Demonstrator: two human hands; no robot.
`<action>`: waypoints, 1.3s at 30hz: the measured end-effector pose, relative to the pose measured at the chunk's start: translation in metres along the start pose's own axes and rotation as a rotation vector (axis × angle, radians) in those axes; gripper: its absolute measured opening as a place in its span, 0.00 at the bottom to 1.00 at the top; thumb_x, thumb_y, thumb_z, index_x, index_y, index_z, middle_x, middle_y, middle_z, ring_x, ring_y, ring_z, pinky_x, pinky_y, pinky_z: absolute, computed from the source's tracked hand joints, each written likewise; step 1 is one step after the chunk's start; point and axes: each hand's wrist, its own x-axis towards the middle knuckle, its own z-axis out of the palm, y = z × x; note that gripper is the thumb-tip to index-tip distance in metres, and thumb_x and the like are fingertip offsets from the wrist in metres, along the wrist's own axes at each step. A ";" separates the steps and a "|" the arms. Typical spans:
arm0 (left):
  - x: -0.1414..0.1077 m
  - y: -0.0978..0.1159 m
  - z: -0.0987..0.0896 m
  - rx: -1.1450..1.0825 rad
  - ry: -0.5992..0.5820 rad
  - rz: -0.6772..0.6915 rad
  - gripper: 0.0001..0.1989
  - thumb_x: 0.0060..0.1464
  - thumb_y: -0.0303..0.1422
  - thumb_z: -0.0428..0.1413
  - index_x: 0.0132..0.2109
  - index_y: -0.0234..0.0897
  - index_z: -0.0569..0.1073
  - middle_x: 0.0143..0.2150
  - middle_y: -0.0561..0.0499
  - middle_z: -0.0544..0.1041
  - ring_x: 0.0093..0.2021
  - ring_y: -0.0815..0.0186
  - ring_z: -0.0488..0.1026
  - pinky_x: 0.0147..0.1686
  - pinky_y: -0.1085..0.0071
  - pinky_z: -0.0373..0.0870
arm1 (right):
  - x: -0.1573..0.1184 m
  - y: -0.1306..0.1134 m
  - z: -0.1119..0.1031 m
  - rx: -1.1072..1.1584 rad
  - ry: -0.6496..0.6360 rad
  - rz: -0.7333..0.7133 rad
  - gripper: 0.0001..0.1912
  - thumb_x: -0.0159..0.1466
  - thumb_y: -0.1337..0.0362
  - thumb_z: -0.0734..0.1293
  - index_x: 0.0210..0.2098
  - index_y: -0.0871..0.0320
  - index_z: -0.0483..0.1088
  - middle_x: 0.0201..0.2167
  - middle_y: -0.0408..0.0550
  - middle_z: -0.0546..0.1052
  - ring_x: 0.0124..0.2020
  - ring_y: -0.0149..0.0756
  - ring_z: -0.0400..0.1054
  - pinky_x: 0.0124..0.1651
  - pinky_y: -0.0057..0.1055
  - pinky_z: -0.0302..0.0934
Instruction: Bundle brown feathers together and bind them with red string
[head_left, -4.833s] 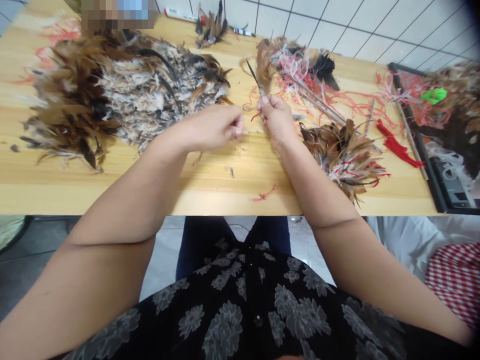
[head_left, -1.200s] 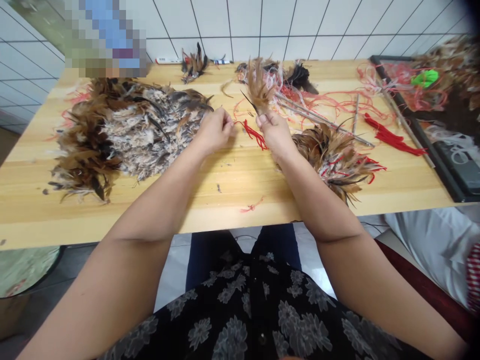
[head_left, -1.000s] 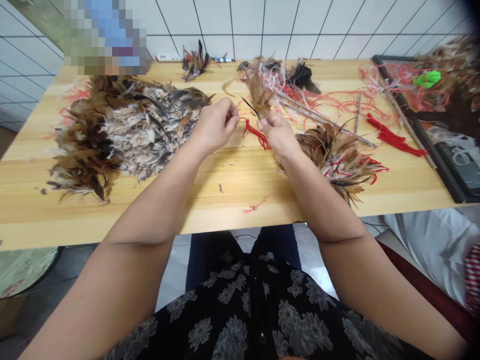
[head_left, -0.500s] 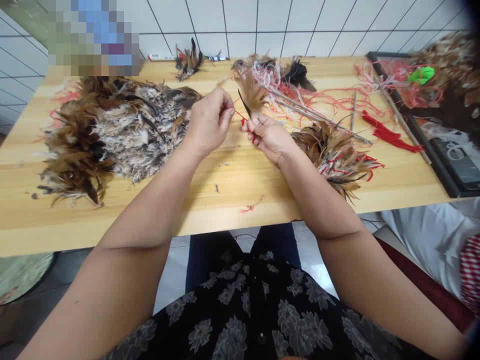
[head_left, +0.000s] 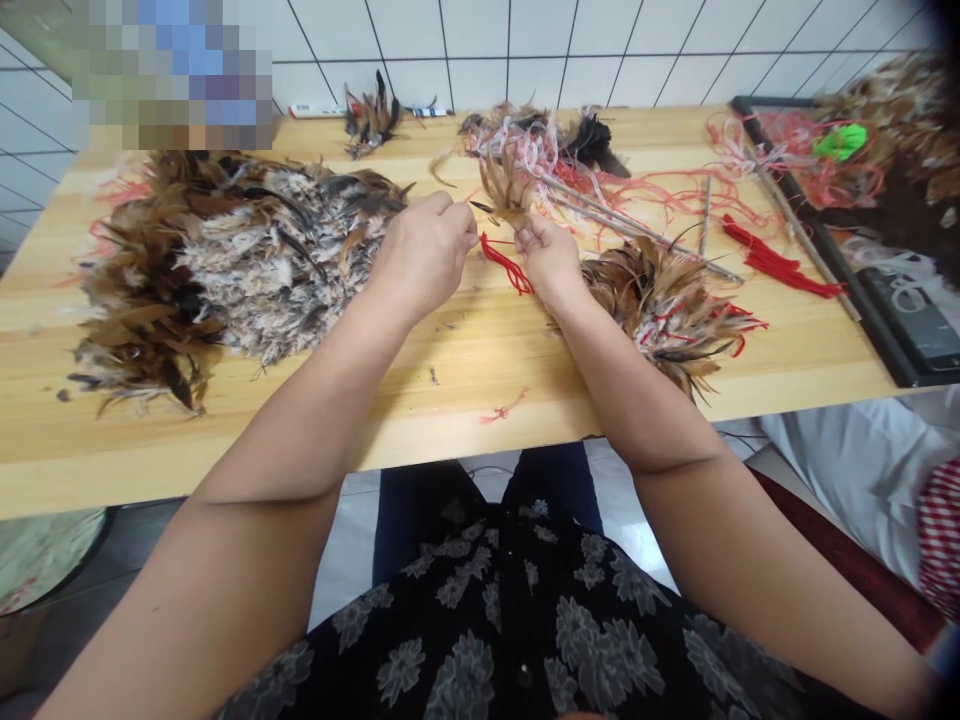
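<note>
My right hand [head_left: 553, 262] pinches the base of a small bunch of brown feathers [head_left: 504, 190], whose tips fan up and to the left. A loose tuft of red threads [head_left: 508, 266] hangs between my hands, and one strand stretches across towards my right fingers. My left hand [head_left: 433, 250] is closed at the left end of that red thread, its fingertips partly turned from view. A large pile of tied feathers [head_left: 262, 260] lies by my left hand. Beside my right wrist is a smaller pile of feather bunches [head_left: 667, 310] with red thread ends.
Red threads [head_left: 780, 260] lie at the right, near thin sticks [head_left: 637, 228] and tangled pink string [head_left: 675, 190]. A black-edged tray [head_left: 806, 220] holds feathers, a phone [head_left: 919, 310] and something bright green [head_left: 841, 143]. Markers [head_left: 322, 110] lie by the tiled wall.
The red threads, bunched at my right fingers before, now hang loose between my hands. My right hand has shifted slightly right, and my left hand has turned with its back more towards me.
</note>
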 end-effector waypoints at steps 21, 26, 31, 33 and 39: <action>0.001 0.002 -0.008 0.089 0.044 0.101 0.07 0.69 0.39 0.59 0.39 0.53 0.71 0.46 0.40 0.81 0.59 0.36 0.78 0.64 0.35 0.78 | -0.025 -0.038 -0.015 -0.416 -0.224 -0.222 0.14 0.75 0.72 0.64 0.31 0.55 0.63 0.35 0.51 0.73 0.53 0.47 0.77 0.61 0.44 0.67; 0.007 -0.014 -0.008 -0.013 0.001 0.059 0.10 0.72 0.41 0.64 0.40 0.50 0.73 0.45 0.44 0.80 0.61 0.41 0.78 0.70 0.41 0.76 | -0.032 -0.049 -0.019 -0.275 -0.297 -0.250 0.14 0.74 0.67 0.66 0.31 0.54 0.65 0.35 0.51 0.74 0.56 0.48 0.77 0.56 0.38 0.69; 0.008 -0.025 -0.011 -0.067 0.031 0.152 0.13 0.71 0.48 0.60 0.40 0.48 0.74 0.47 0.44 0.84 0.53 0.46 0.80 0.60 0.43 0.78 | -0.028 -0.064 -0.022 -0.203 -0.328 -0.195 0.16 0.70 0.74 0.65 0.28 0.53 0.60 0.36 0.49 0.75 0.54 0.45 0.76 0.64 0.40 0.70; 0.009 -0.026 -0.009 -0.130 0.032 0.157 0.16 0.69 0.54 0.61 0.43 0.48 0.75 0.48 0.45 0.84 0.51 0.49 0.79 0.59 0.44 0.79 | -0.023 -0.063 -0.020 -0.070 -0.274 -0.148 0.18 0.76 0.73 0.64 0.30 0.53 0.61 0.36 0.46 0.74 0.50 0.40 0.75 0.65 0.39 0.70; 0.008 -0.015 0.003 -0.100 -0.013 0.015 0.11 0.74 0.47 0.59 0.43 0.49 0.75 0.46 0.47 0.82 0.55 0.47 0.77 0.66 0.43 0.75 | -0.008 -0.035 0.005 0.330 -0.074 0.093 0.19 0.85 0.66 0.58 0.35 0.54 0.60 0.32 0.39 0.64 0.36 0.27 0.66 0.51 0.28 0.69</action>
